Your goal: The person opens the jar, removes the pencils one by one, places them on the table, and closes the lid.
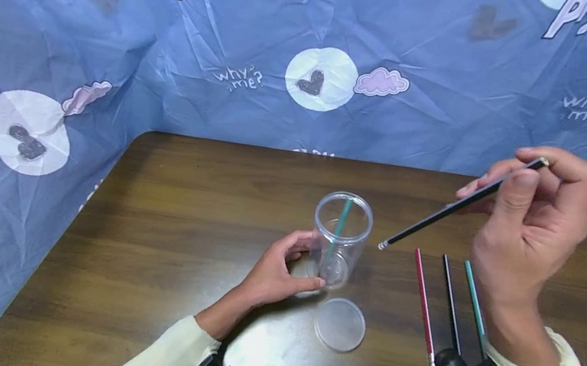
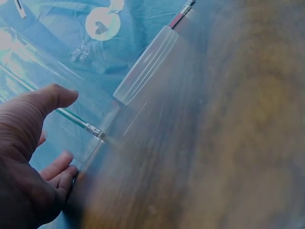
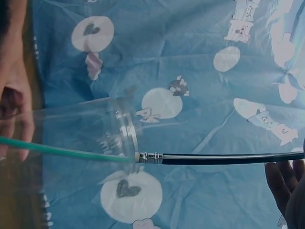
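Observation:
A clear plastic cup [image 1: 355,258] stands upright on the table with a green pencil [image 1: 342,219] leaning inside, its eraser end down, as the left wrist view shows. My left hand [image 1: 275,271] holds the cup low down, thumb on the near side and fingers on the far left. Up to the right, my right hand [image 1: 537,228] pinches a black pencil [image 1: 441,213] between thumb and fingers near its upper end. The pencil slants down leftward, eraser end foremost, and in the head view that end is right of the cup's rim, apart from it.
A round clear lid [image 1: 340,325] lies just in front of the cup. To the right, a red pencil [image 1: 425,306], another black pencil [image 1: 451,304] and another green pencil [image 1: 474,304] lie side by side on the wooden table [image 1: 158,238]. Blue printed cloth [image 1: 226,25] hangs behind.

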### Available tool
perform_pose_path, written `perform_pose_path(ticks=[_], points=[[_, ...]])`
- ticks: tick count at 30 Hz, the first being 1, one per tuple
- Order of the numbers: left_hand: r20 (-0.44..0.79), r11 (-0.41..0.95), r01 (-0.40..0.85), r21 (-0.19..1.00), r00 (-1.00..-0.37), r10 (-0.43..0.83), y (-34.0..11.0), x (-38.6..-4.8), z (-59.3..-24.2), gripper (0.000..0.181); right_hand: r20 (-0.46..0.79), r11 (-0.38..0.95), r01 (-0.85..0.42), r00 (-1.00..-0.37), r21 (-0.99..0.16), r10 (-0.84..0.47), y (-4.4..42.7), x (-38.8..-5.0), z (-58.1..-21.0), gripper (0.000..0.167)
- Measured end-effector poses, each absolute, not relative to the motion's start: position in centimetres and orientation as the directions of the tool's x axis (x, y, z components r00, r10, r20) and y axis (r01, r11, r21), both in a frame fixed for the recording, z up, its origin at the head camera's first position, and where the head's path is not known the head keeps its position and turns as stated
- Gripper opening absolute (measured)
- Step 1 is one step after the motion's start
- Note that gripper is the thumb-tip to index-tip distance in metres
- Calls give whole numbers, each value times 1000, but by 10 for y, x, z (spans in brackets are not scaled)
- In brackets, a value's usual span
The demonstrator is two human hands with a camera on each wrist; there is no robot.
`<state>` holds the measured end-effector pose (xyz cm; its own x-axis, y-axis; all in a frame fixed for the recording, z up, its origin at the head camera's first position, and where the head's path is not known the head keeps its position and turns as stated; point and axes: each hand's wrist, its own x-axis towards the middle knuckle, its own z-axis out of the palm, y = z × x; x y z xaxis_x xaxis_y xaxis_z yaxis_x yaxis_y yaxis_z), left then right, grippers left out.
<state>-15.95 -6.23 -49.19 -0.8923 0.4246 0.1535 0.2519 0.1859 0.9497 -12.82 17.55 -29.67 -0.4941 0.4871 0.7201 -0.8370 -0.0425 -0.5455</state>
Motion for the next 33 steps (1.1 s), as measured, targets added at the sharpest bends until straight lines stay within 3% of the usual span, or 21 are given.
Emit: perform_pose_path(ticks=[4,15,33], points=[[157,198,259,945,-893,421,-62,-159,-491,71,718,-41,-822,-520,-568,462,182,-127,-306,33],[117,249,244,937,-893,434,-62,-163,-484,72,694,-28,-775,-580,-631,428,195,-126,-321,27],[61,349,270,897,-859,508,-58,-172,-473,56,716,181,-705,-609,-686,342,224,-124,-339,22]])
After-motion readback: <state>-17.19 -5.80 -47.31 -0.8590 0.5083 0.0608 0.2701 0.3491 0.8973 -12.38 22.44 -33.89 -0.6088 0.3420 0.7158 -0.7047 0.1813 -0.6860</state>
